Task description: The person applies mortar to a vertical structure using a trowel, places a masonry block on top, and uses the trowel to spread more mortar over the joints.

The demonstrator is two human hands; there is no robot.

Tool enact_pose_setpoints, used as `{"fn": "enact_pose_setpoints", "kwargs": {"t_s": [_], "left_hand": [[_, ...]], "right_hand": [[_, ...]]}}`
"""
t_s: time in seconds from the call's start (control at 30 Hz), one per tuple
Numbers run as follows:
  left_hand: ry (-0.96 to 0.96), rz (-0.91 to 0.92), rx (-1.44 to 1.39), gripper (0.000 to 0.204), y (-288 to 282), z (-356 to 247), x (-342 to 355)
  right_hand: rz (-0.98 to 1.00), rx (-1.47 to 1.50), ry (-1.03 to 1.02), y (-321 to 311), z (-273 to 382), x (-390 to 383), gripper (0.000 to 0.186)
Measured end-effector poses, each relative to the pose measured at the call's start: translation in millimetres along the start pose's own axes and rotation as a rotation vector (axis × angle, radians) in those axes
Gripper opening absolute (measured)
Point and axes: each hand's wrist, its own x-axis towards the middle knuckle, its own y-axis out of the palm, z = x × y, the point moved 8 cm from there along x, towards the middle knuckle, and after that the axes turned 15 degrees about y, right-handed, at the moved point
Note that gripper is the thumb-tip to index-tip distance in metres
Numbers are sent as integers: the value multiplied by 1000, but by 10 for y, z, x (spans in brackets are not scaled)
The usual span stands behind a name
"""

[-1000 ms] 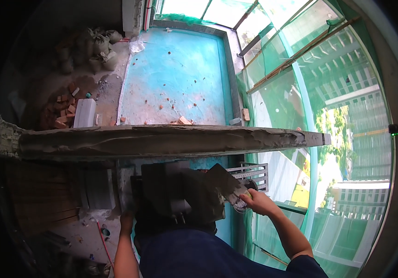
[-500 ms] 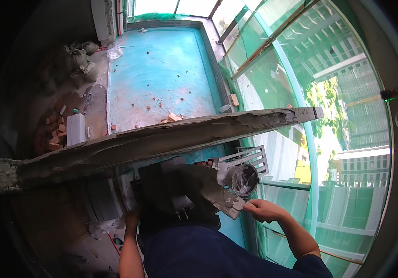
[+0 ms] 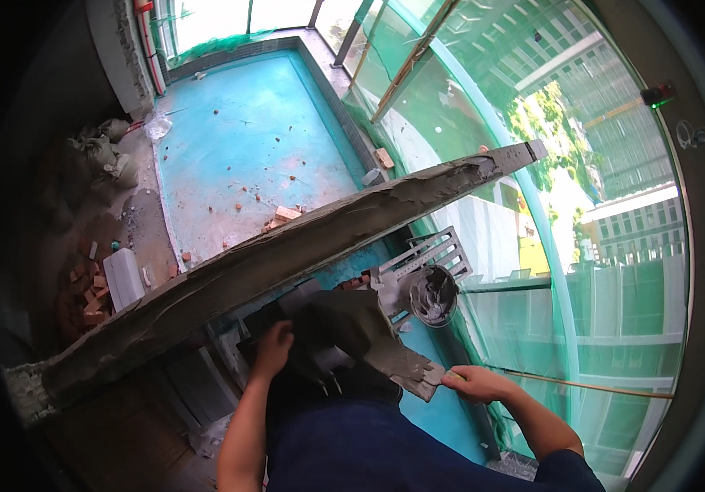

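Note:
My right hand [image 3: 469, 383] is closed round the handle end of a broad, mortar-smeared trowel [image 3: 411, 371], held low in front of my body. The blade points left toward my dark trousers. My left hand [image 3: 274, 348] is raised over the trousers with its fingers loosely bent apart, and no object shows in it; part of the fingers is lost against the dark cloth. Beyond both hands a narrow wall top [image 3: 287, 258] coated in grey mortar runs slantwise across the view. A bucket [image 3: 433, 297] with grey mortar inside stands past the trowel.
White slotted metal [image 3: 443, 250] is beside the bucket. Behind the wall lies a blue-coated floor [image 3: 238, 148] with brick bits. Broken bricks [image 3: 90, 295], a pale block [image 3: 125, 279] and sacks [image 3: 102, 156] are at left. Green netting [image 3: 484, 328] hangs along the right.
My left hand has risen from beside my body to in front of it. The view has turned, so the wall top slants more steeply. My right hand still holds the trowel.

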Motion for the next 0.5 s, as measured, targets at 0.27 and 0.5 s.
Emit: {"fn": "enact_pose_setpoints", "kwargs": {"t_s": [0.27,0.5], "left_hand": [[291,377,46,49,714,-1006,659],[202,428,63,48,721,-1003,650]], "right_hand": [[-398,167,-202,582,-563,458,41],[-550,341,-204,1419,-1057,1398,47]]}}
